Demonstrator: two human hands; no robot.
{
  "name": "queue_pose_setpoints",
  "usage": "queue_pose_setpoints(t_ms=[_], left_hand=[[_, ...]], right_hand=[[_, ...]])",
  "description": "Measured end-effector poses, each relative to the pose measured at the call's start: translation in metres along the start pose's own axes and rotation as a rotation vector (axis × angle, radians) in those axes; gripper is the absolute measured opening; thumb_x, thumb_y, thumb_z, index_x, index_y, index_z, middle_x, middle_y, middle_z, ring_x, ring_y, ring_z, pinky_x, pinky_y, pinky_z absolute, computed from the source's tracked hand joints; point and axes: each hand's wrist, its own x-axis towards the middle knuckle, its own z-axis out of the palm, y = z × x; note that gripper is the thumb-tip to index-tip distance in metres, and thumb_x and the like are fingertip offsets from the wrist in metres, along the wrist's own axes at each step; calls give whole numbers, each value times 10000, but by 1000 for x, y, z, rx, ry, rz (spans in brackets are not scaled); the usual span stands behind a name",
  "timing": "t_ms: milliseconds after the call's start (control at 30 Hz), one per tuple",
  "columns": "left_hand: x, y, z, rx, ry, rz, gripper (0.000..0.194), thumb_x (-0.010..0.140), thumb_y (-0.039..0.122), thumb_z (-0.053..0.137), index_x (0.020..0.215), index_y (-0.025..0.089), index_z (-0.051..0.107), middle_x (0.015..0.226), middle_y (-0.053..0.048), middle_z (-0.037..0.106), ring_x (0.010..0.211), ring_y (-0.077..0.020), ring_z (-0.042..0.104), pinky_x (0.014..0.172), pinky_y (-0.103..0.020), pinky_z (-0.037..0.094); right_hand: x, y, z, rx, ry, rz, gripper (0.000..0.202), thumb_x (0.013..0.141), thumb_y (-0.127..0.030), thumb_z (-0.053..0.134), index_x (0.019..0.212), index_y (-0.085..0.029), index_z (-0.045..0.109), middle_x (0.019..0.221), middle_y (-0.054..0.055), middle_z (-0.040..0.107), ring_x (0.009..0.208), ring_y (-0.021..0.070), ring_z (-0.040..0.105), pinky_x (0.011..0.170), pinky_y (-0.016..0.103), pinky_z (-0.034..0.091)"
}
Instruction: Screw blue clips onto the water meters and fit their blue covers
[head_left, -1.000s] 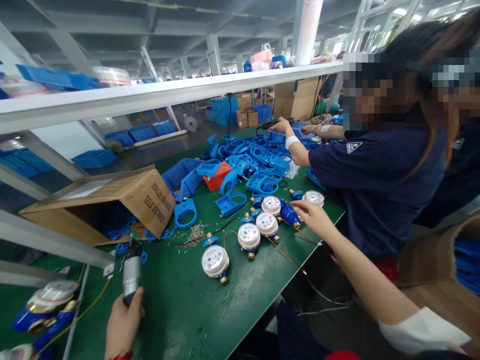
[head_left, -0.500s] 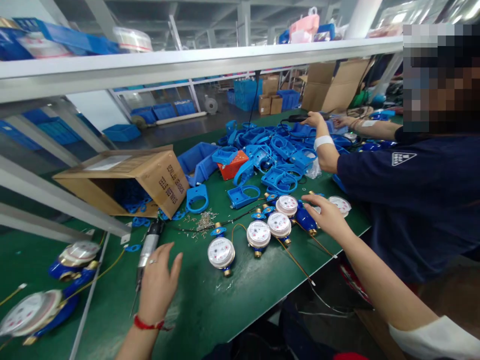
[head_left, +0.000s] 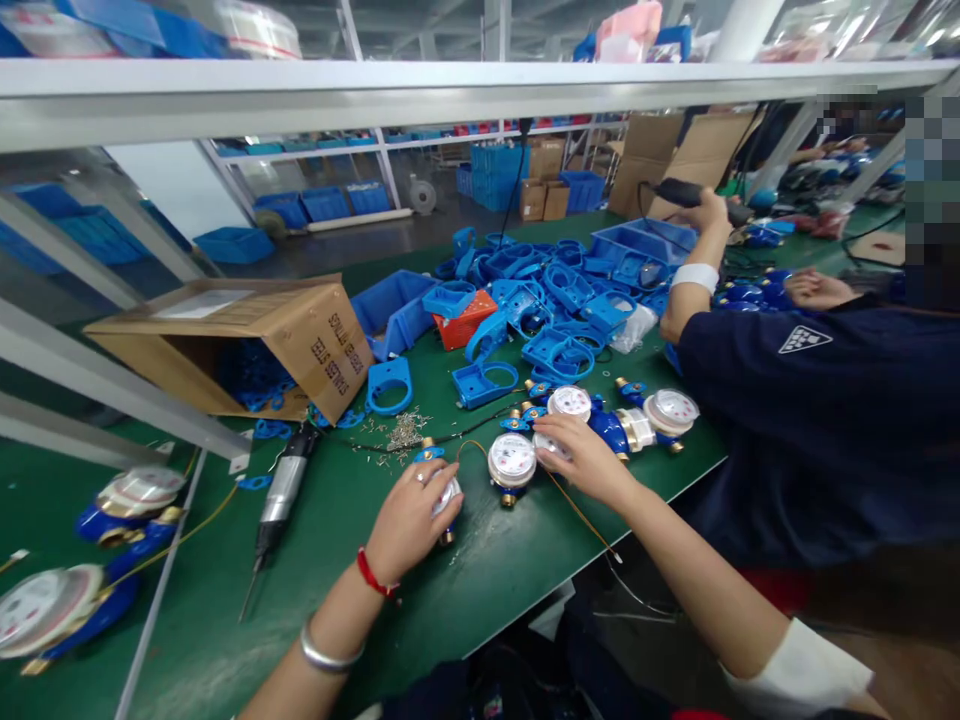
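Observation:
My left hand [head_left: 412,515] is closed over the left-hand water meter [head_left: 448,495], covering much of its round white dial. My right hand [head_left: 585,458] has its fingers around another water meter [head_left: 550,452], whose face is partly hidden. Between my hands stands a third water meter [head_left: 512,460], dial up, with a thin yellow cable beside it. Behind my right hand are more meters with blue bodies and brass ends. An electric screwdriver [head_left: 283,485] lies on the green bench to the left of my left hand. Small screws [head_left: 405,430] are scattered beyond it.
A cardboard box [head_left: 330,350] lies on its side at the left, holding blue parts. A heap of blue plastic brackets [head_left: 555,300] covers the back, near a blue bin [head_left: 394,310]. At the right a co-worker's hand [head_left: 709,212] grips a dark tool. A shelf [head_left: 450,95] spans above.
My left hand has moved right, from near the screwdriver onto a water meter. My right hand has moved left onto another meter. The co-worker's tool hand has moved right and up.

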Motion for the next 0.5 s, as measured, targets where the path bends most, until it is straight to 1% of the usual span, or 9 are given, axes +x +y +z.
queue_pose_setpoints(t_ms=[67, 133, 200, 233, 267, 300, 333, 400, 500], left_hand=[[-2, 0, 1, 1, 4, 6, 369, 899, 314, 469, 1224, 155, 539, 1164, -129, 555, 1080, -247, 521, 937, -433, 470], [-3, -1, 4, -2, 16, 11, 359, 892, 308, 481, 1211, 156, 546, 1167, -128, 554, 1076, -248, 522, 926, -428, 476], [-3, -1, 7, -1, 27, 10, 350, 885, 300, 493, 1201, 159, 549, 1170, -126, 555, 1069, -246, 526, 914, -424, 483], [-3, -2, 8, 2, 35, 12, 346, 882, 296, 498, 1196, 160, 552, 1165, -124, 559, 1063, -245, 531, 907, -422, 487], [-2, -3, 10, 5, 45, 15, 343, 878, 292, 503, 1192, 162, 554, 1158, -123, 565, 1056, -244, 536, 900, -421, 492], [-2, -4, 10, 9, 55, 17, 340, 874, 287, 508, 1189, 165, 555, 1152, -121, 571, 1051, -242, 541, 893, -417, 497], [-2, -4, 11, 13, 68, 21, 340, 870, 285, 513, 1187, 170, 557, 1148, -119, 576, 1047, -241, 546, 886, -414, 503], [0, -6, 12, 22, 95, 30, 342, 860, 286, 522, 1184, 183, 561, 1142, -114, 587, 1037, -240, 557, 870, -402, 515], [2, -11, 14, 43, 143, 60, 349, 842, 296, 534, 1172, 188, 573, 1123, -110, 610, 1006, -234, 581, 831, -370, 536]], right_hand=[[7, 14, -16, -32, 12, 57, 359, 880, -384, 502, 1212, -257, 548, 1224, 28, 602, 1163, 167, 536, 1028, 347, 431], [22, 42, -40, -93, 66, 162, 345, 919, -360, 430, 1223, -233, 531, 1248, 53, 581, 1177, 168, 522, 1036, 348, 417], [42, 81, -68, -177, 119, 298, 322, 931, -333, 410, 1183, -191, 550, 1220, 99, 577, 1158, 198, 524, 1027, 406, 408], [53, 104, -82, -217, 119, 366, 306, 916, -334, 455, 1150, -168, 561, 1184, 108, 583, 1110, 209, 547, 990, 440, 430], [65, 126, -94, -250, 108, 426, 311, 892, -349, 510, 1133, -157, 557, 1168, 93, 578, 1062, 204, 565, 936, 449, 463], [76, 148, -104, -277, 96, 478, 317, 881, -349, 533, 1125, -148, 556, 1152, 90, 577, 1028, 198, 575, 893, 428, 489], [87, 168, -111, -299, 90, 518, 316, 879, -345, 537, 1125, -148, 553, 1145, 89, 574, 1008, 191, 580, 867, 409, 502], [104, 201, -118, -335, 92, 568, 328, 875, -342, 546, 1128, -133, 549, 1137, 99, 572, 985, 186, 584, 839, 383, 515], [121, 236, -116, -386, 139, 567, 344, 868, -341, 556, 1124, -111, 549, 1127, 113, 572, 977, 187, 587, 831, 367, 517]])
